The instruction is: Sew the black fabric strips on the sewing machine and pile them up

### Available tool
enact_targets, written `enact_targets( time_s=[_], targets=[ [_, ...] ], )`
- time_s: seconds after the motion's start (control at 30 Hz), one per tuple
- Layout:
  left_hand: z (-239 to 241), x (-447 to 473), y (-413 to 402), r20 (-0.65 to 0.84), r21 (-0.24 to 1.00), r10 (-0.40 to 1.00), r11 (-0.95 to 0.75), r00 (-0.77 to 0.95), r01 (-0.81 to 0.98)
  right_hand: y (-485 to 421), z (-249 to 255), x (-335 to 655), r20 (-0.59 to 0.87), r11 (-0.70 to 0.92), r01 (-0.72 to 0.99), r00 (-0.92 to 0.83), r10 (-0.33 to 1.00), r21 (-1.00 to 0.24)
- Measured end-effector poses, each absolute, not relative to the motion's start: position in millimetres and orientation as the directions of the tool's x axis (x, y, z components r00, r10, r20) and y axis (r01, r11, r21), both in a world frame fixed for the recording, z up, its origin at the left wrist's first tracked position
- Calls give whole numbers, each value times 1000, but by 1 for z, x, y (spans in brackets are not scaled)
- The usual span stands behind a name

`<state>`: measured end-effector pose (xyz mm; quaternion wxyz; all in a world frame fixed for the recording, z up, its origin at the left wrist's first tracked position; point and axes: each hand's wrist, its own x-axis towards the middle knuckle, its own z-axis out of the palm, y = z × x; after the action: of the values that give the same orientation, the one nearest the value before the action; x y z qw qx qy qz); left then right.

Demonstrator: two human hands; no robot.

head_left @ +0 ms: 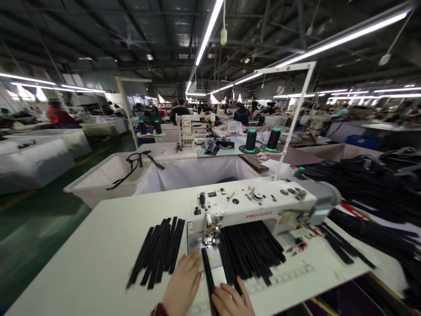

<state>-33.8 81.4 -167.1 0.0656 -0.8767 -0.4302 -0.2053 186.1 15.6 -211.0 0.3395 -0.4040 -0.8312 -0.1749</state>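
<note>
A narrow black strip [206, 268] lies on the white sewing machine table, its far end just in front of the presser foot [210, 239]. My left hand [184, 278] rests flat to the left of the strip, fingers stretched toward the metal needle plate [215, 256]. Bent over the near part of the strip are the fingers of my right hand [232, 299], holding it against the table. Under the arm of the white sewing machine [256, 208] lies a thick bundle of black strips [248, 250]. A smaller fanned pile of black strips [159, 248] is left of the needle.
Pink-handled snips [299, 247] and loose strips [345, 245] lie at the right. Behind the table stand a lined bin [194, 171], a white tub [95, 175] and thread cones [250, 141]. Dark fabric [371, 184] is heaped at far right. Other people work in the background.
</note>
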Motion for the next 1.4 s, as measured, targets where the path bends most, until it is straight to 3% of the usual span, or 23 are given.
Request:
enact_targets(
  time_s=[0.1, 0.33, 0.63, 1.03, 1.27, 1.4],
  targets=[
    [-164, -35, 92, 410, 97, 726, -636, 551, 765, 27, -207, 185, 711, 634, 771, -482, 513, 65],
    [-178, -35, 103, 405, 58, 720, -635, 563, 770, 41, -202, 171, 778, 644, 764, -377, 503, -46],
    [-172, -34, 105, 328, 75, 746, -632, 580, 771, 38, -199, 176, 688, 677, 734, -461, 561, -60],
    [-165, -28, 103, 264, 124, 794, -591, 548, 797, 21, -153, 181, 498, 660, 733, -516, 697, -166],
    [-164, -37, 90, 308, 48, 703, -684, 641, 728, 7, -179, 187, 598, 696, 718, -555, 578, -5],
    [-164, -38, 91, 310, 58, 707, -681, 635, 730, 5, -191, 184, 644, 667, 745, -495, 583, -31]
  ],
)
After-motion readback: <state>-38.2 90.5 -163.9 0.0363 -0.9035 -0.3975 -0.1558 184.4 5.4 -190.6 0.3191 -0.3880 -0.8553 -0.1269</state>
